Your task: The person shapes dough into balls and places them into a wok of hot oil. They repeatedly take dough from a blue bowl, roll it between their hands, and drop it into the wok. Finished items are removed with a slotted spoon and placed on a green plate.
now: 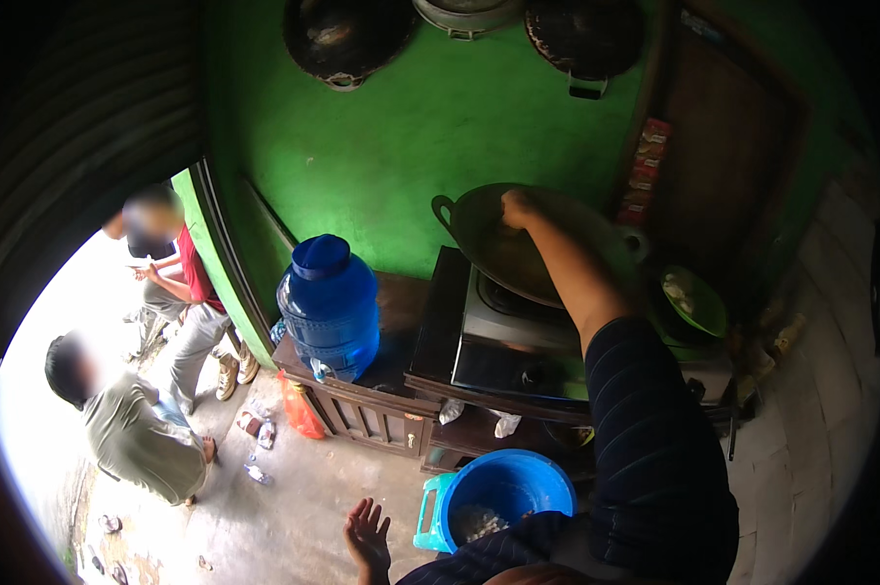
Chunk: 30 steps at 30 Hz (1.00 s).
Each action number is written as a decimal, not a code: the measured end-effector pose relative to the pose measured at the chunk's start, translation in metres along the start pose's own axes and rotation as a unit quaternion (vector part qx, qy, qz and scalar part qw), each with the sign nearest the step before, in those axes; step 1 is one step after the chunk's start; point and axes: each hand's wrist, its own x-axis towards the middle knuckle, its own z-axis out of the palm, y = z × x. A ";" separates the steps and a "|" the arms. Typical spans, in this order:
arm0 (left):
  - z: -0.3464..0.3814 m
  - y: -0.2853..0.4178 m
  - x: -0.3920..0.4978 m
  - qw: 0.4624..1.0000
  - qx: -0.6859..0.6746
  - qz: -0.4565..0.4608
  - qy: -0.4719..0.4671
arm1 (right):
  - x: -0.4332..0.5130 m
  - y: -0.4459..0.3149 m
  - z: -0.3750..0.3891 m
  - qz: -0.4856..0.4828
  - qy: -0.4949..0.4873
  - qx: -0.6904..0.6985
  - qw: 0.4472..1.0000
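My right hand (517, 210) is over the far left part of a large wok (476, 245), its fingers curled. Whether it grips anything is hidden by the hand itself. The wok has loop handles and sits on a gas stove (517, 333). Low in the view, my left hand (367, 532) is raised with its fingers apart and nothing in it. Right of that hand, a blue tub (509, 475) stands by a turquoise plastic stool (431, 515), with pale pieces (486, 525) inside the tub.
A blue water dispenser (330, 311) stands on a wooden cabinet (367, 417) left of the stove. A green bowl (707, 307) with pale contents lies to the right. Blackened pans (349, 36) hang on the green wall. Several people (144, 435) are at the left, near plastic bottles (259, 474).
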 end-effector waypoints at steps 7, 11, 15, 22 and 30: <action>0.016 0.004 -0.006 0.996 0.043 0.078 -0.032 | -0.043 0.055 -0.121 0.052 0.093 -0.005 0.994; 0.026 0.012 0.000 0.988 0.055 0.142 -0.011 | -0.095 0.254 -0.180 0.066 0.282 0.043 0.956; 0.043 0.011 -0.037 0.978 0.059 0.191 0.066 | -0.207 0.284 -0.166 0.350 0.032 0.189 0.917; 0.122 -0.020 -0.078 0.959 0.142 0.245 -0.027 | -0.272 0.313 -0.103 0.366 -0.147 0.186 0.900; 0.227 -0.048 -0.091 0.967 0.083 0.159 -0.180 | -0.255 0.327 -0.057 0.193 -0.095 0.054 0.975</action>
